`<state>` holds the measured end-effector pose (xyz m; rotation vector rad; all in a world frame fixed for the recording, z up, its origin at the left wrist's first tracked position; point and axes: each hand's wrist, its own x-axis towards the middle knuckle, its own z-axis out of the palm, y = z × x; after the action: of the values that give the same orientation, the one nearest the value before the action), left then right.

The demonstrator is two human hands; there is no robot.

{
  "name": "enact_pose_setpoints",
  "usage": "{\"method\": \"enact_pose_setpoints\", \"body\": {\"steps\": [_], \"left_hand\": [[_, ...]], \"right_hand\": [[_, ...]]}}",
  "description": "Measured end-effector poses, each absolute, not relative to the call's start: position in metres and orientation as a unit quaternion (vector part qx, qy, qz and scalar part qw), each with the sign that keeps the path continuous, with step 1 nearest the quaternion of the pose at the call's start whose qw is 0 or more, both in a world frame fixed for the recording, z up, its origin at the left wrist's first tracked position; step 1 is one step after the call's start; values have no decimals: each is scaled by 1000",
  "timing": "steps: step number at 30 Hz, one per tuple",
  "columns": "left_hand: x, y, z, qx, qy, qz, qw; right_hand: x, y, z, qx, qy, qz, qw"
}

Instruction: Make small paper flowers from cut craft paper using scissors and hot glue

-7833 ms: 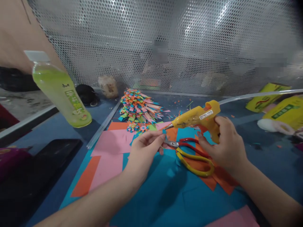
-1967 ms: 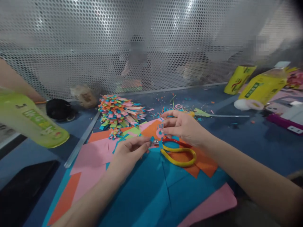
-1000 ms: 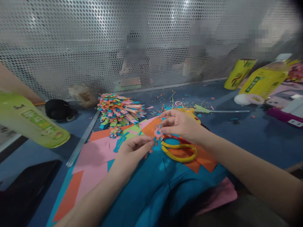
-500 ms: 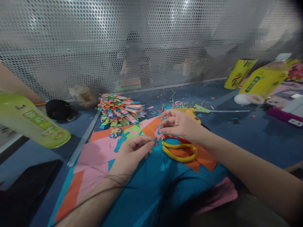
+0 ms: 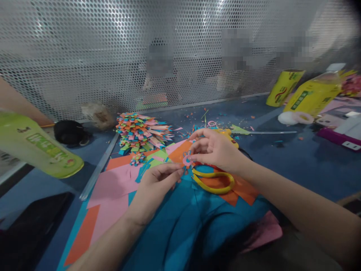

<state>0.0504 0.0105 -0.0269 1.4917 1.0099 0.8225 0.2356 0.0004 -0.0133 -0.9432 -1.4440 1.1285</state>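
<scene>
Between my two hands is a small paper flower [image 5: 186,160], with a pink ring and blue loops on its upper edge. My left hand [image 5: 160,178] pinches its lower left side with thumb and forefinger. On its right, my right hand [image 5: 211,148] closes thumb and finger on the edge of it. Yellow-handled scissors [image 5: 216,188] lie just below my right hand, on blue and orange paper [image 5: 245,186]. Left of the flower are thin blue paper strips [image 5: 143,170] and a small multicoloured paper flower [image 5: 137,159]. Behind them rises a cone of folded paper points [image 5: 141,131].
A green drink bottle [image 5: 42,145] leans in at left near a clear plastic strip [image 5: 98,169] and a dark phone-like slab [image 5: 36,226]. Paper scraps [image 5: 211,123] litter the back. At right stand a yellow bottle [image 5: 316,94] and a yellow can [image 5: 284,88]. Perforated metal [image 5: 113,56] closes the back.
Both hands keep their pinch on the small paper flower and have hardly moved. The view has shifted very slightly, and the dark hair strands at the bottom have swung.
</scene>
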Motion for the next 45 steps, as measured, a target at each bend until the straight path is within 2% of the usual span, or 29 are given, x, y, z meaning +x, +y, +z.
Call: {"method": "enact_pose_setpoints", "body": {"steps": [14,45], "left_hand": [[53,15,-25,615,462,362,528],[51,12,-25,571,396,392,603]], "right_hand": [[237,3,-11,-400,-550,541,496],[237,1,-8,-420,-566,508,495]]}}
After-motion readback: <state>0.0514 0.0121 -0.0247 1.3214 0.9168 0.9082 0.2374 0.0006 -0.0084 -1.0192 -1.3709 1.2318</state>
